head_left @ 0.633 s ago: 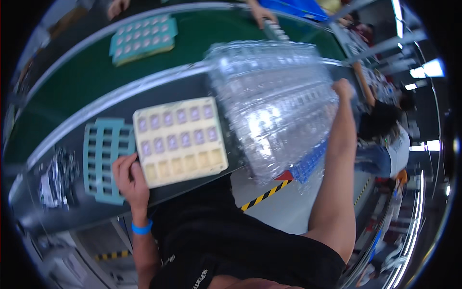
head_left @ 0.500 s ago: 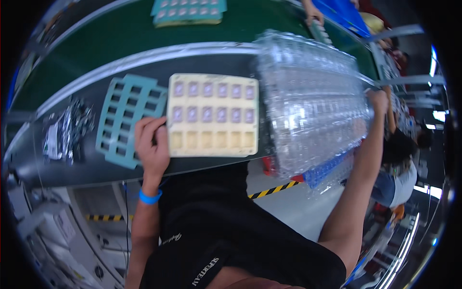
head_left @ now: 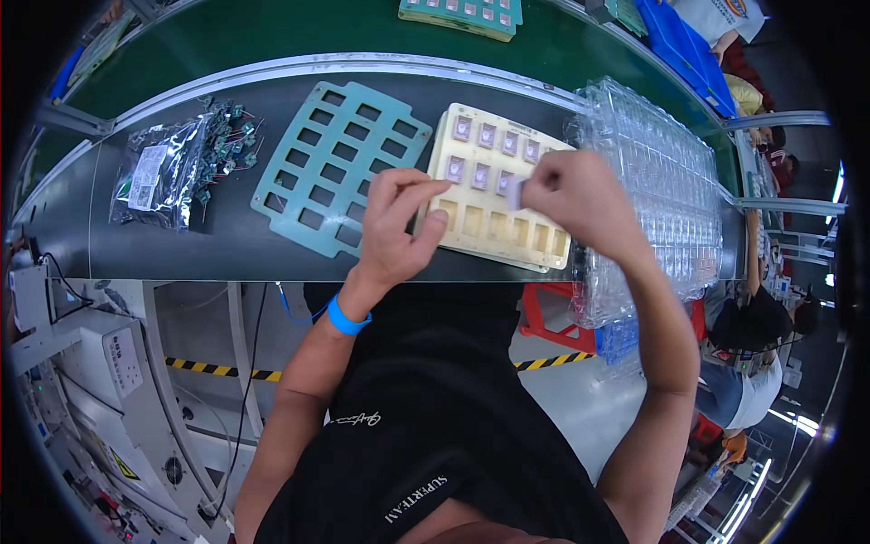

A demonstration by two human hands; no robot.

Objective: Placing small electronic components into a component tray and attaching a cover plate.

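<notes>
A cream tray [head_left: 471, 252] with rows of square wells lies on the dark bench in front of me. Its upper two rows hold pale purple pieces; the visible wells of the nearest row are vacant. Above the middle row, my right hand [head_left: 575, 195] pinches a small pale purple piece [head_left: 515, 194], partly hidden by the fingers. At the tray's left edge rests my left hand [head_left: 399, 222], thumb and forefinger apart and touching the rim. A teal frame [head_left: 322, 152] with square openings lies left of the tray, partly under that hand.
Clear plastic blister trays [head_left: 652, 181] are stacked at the right, overhanging the bench front. Far left lies a plastic bag [head_left: 149, 186] beside loose small wired parts [head_left: 231, 145]. Beyond a metal rail [head_left: 362, 63], a green conveyor [head_left: 308, 36] carries another filled teal-topped tray [head_left: 458, 23].
My right hand has come from the blister stack to over the cream tray, now pinching a piece. My view has shifted; the cream tray and teal frame appear more tilted.
</notes>
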